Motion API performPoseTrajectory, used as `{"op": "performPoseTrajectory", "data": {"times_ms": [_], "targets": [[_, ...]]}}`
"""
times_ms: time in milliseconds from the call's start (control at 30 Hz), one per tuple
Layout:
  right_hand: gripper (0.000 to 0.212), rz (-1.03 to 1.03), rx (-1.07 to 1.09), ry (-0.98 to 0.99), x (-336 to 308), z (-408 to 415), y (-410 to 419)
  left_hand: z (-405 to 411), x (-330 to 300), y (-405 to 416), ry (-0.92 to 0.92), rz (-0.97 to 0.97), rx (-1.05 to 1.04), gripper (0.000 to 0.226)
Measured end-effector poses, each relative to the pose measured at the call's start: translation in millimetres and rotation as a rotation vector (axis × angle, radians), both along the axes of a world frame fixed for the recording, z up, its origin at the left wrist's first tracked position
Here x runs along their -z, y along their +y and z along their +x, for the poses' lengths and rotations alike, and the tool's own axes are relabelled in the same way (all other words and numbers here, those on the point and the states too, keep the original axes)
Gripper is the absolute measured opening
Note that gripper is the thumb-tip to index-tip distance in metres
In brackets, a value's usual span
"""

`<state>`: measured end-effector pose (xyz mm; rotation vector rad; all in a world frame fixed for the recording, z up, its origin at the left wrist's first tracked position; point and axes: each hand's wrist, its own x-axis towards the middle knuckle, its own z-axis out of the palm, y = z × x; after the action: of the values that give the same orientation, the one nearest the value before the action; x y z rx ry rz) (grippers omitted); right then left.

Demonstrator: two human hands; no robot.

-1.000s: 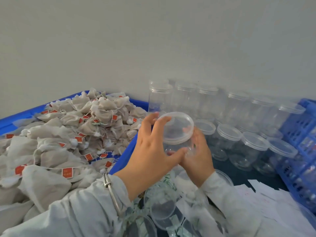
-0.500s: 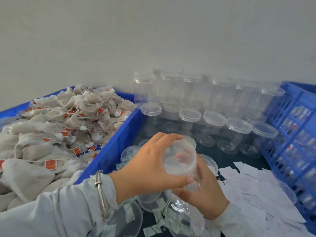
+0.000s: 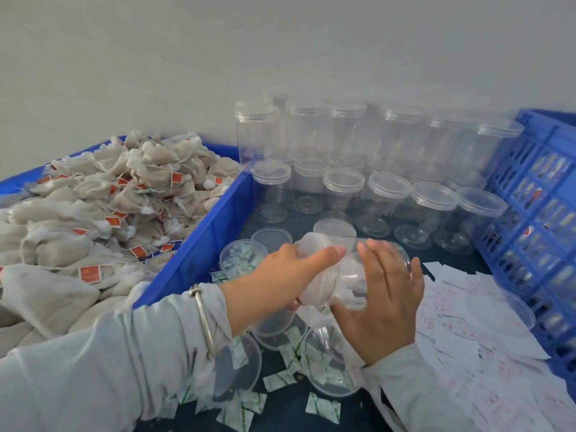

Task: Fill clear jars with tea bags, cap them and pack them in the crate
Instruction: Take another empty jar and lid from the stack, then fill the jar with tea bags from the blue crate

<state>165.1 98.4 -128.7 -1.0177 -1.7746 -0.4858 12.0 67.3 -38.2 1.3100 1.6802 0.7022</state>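
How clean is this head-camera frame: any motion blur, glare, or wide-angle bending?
Head view: the held jar and the left hand gripping its lid end are smeared by motion blur, the right hand less so; the tea bags stay crisp. Lighting is soft and even, with no hard shadows and little glare on the capped jars. The blue crate edges bow from wide-angle distortion.
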Motion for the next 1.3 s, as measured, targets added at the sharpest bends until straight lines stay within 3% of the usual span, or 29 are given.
{"op": "performPoseTrajectory", "data": {"times_ms": [133,267,333,433,500,767,900,1133,1300], "targets": [[0.095,-0.152,0.073,0.21,-4,8,2,-11,-5,3,-0.4,-0.234,-0.064,0.084],[0.102,-0.328,0.067,0.45,-11,15,1,-30,-13,12,-0.627,-0.207,-0.119,0.085],[0.103,-0.361,0.033,0.507,-12,12,-2,-40,-17,18,-0.726,-0.176,-0.165,0.072],[0.103,-0.377,-0.024,0.517,-10,5,-7,-51,-19,23,-0.811,-0.115,-0.252,0.032],[0.104,-0.385,-0.044,0.494,-9,2,-9,-57,-16,26,-0.788,-0.08,-0.311,0.021],[0.104,-0.443,-0.072,0.485,-8,2,-8,-57,-5,32,-0.545,-0.087,-0.338,0.016],[0.104,-0.477,-0.117,0.513,-11,3,-8,-59,-13,30,-0.479,-0.003,-0.33,0.023],[0.106,-0.581,-0.313,0.691,-31,-11,-21,-94,-43,28,-0.489,0.23,-0.369,0.016],[0.083,-0.602,-0.476,0.84,-42,-31,-35,-172,-44,24,-0.102,0.445,-0.615,0.021]]}}
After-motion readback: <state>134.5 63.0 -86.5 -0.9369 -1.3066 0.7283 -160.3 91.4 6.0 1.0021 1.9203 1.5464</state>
